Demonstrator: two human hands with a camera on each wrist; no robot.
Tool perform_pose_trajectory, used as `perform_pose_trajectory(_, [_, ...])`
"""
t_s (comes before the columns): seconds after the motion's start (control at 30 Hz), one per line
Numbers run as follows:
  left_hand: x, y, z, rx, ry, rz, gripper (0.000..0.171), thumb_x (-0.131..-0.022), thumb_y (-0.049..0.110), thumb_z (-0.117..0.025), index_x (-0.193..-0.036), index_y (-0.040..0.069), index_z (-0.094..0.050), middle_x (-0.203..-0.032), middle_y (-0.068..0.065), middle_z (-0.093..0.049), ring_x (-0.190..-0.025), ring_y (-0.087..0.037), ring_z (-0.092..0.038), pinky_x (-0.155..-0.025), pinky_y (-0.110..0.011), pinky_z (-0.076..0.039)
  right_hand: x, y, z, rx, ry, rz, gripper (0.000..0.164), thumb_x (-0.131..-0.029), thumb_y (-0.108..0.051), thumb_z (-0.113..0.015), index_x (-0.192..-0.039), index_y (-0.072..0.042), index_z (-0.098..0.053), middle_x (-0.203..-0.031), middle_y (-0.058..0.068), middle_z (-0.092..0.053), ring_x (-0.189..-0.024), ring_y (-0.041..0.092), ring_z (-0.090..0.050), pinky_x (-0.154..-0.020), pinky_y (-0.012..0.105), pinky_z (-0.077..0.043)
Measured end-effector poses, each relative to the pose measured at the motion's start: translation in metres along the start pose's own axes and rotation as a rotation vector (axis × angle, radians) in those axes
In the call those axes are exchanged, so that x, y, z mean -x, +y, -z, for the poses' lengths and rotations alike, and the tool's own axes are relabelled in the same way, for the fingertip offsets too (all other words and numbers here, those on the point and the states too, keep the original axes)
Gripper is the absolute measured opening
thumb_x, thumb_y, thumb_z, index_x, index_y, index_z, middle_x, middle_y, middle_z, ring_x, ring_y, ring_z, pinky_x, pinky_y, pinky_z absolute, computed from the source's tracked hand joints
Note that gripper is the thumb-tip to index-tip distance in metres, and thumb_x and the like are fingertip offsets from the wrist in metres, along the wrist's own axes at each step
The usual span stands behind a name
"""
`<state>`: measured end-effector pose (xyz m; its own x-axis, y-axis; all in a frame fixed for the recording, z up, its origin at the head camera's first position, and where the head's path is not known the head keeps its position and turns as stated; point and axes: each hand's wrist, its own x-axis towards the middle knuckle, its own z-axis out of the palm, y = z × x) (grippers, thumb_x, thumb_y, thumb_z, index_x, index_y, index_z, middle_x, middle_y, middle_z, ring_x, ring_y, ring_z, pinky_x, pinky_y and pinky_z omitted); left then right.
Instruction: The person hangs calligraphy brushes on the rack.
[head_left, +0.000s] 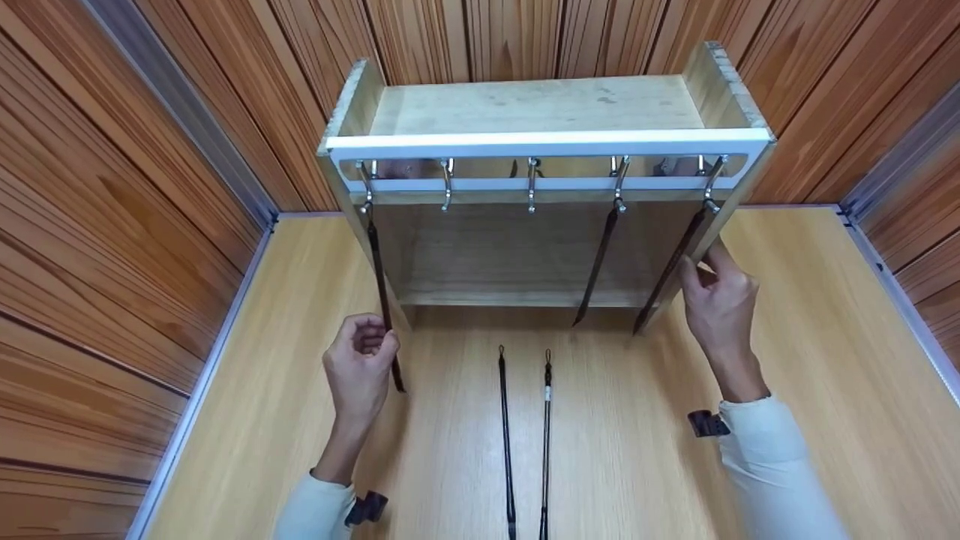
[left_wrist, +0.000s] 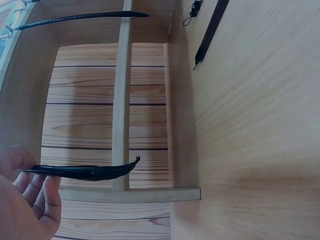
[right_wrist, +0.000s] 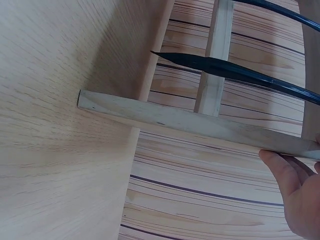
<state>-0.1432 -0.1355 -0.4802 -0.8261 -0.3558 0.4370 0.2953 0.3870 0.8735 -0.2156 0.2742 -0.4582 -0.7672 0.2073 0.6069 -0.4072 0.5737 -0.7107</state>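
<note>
Head view: the left hand point(head_left: 358, 375) pinches a slim dark strap point(head_left: 379, 270) hung from a silver hook point(head_left: 366, 184) on a pale wooden rack point(head_left: 517, 251); a black cord point(head_left: 547, 442) on the worktop point(head_left: 622, 450) bears an unreadable white label point(head_left: 547, 393). Left wrist view: the strap's tapered tip point(left_wrist: 126, 169) extends past the hand. Right wrist view: the right hand point(right_wrist: 302, 200) touches the rack; whether it pinches, I cannot tell.

Left grip point(left_wrist: 25, 205), dark strap point(left_wrist: 90, 172) held, wooden rack point(left_wrist: 121, 100)

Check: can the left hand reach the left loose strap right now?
Likely yes: nothing visible stands between the left hand and the left loose strap to its right, but it would probably first need to release the hanging strap it pinches.
</note>
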Motion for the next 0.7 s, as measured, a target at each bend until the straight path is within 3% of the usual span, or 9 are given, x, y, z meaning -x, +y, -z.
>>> perform_pose_trajectory(0.27, [-0.005,-0.008,0.001,-0.029,-0.004,0.009,0.015,-0.083,-0.011,-0.070,-0.095,-0.006,-0.064,-0.085,-0.014,-0.069,-0.073,-0.019,-0.063,-0.064,-0.017,-0.049,0.000,0.001,-0.001,0.006,0.000,-0.001,0.026,-0.096,0.000,-0.061,-0.121,0.005,-0.066,-0.115,0.016,-0.071,-0.109,0.030,-0.066,-0.081,0.013,-0.049])
perform_pose_trajectory(0.7, [-0.009,-0.016,0.002,-0.077,-0.016,-0.052,0.010,-0.085,-0.005,-0.070,-0.095,-0.004,-0.067,-0.084,-0.012,-0.070,-0.071,-0.019,-0.062,-0.063,-0.016,-0.048,0.002,0.002,-0.001,0.022,0.007,-0.007,0.034,-0.096,-0.004,-0.062,-0.130,-0.001,-0.064,-0.119,0.010,-0.070,-0.109,0.029,-0.067,-0.080,0.013,-0.049])
